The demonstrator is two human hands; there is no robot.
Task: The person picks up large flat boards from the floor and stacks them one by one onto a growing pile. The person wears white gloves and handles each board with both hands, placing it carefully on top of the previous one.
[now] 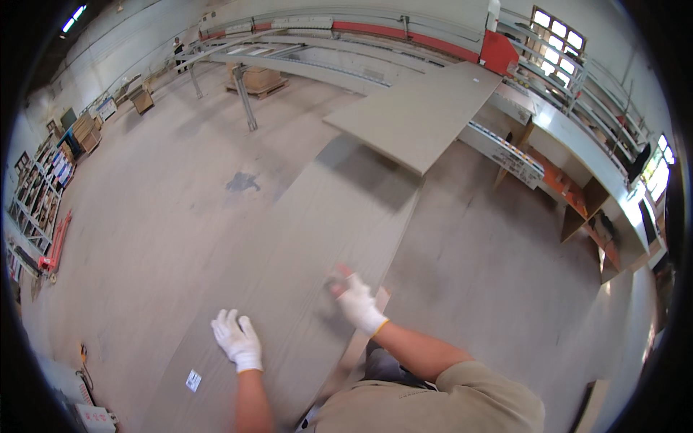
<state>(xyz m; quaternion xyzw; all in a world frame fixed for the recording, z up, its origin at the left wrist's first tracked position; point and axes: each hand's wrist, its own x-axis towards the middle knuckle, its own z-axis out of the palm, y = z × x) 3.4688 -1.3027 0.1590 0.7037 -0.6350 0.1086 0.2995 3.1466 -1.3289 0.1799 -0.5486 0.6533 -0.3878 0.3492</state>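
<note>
A long grey-brown board (289, 245) stretches away in front of me, with a white label (193, 380) near its lower left. On its surface rests my left hand (237, 340) in a white glove, fingers spread and holding nothing. My right hand (359, 302), also gloved, is over the board's right edge. Its fingers are closed around a small red object (337, 289), too blurred to name. At the far end, a second board (426, 115) of like colour lies higher and casts a shadow on the long one.
A panel machine with a red end cover (499, 52) stands at the back. To the right is a workbench (577, 137) with open shelves below. A red pallet jack (54, 249) and racks stand far left. A stacked pallet (258, 81) sits behind; a person (178, 54) stands farther off.
</note>
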